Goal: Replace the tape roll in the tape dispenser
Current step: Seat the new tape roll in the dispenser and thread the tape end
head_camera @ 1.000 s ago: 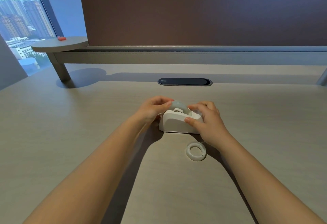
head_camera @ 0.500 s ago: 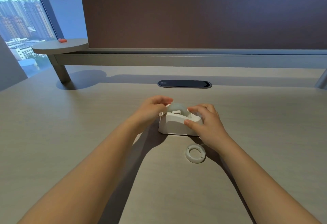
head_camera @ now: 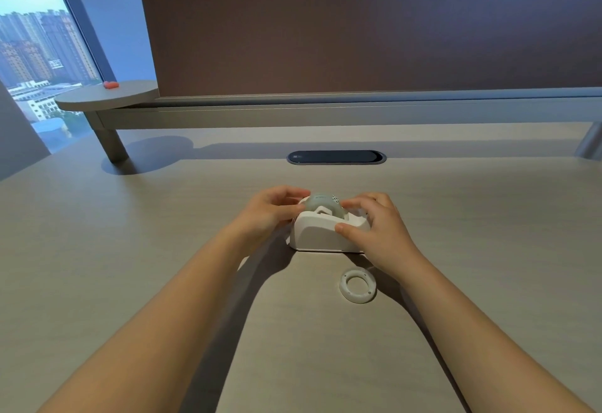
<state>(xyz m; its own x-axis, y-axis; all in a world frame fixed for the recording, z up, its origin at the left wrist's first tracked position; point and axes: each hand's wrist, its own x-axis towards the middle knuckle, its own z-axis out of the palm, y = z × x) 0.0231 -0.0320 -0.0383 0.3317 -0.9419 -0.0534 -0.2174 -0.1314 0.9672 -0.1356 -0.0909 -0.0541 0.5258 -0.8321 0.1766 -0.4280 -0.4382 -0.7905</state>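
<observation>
A white tape dispenser stands on the desk in the middle of the head view. A pale grey-green tape roll sits in its cradle, with its top half showing above the body. My left hand curls against the roll's left side, fingertips on it. My right hand grips the dispenser's right end, thumb on the near wall and fingers over the top. An empty white tape core ring lies flat on the desk just in front of the dispenser, under my right wrist.
A dark oval cable port is set in the desk behind the dispenser. A raised shelf with a small red object runs along the back, below a brown partition. A window is at far left.
The camera has tilted a little. My left fingers have shifted slightly along the roll's left side; the right hand's hold on the dispenser is unchanged.
</observation>
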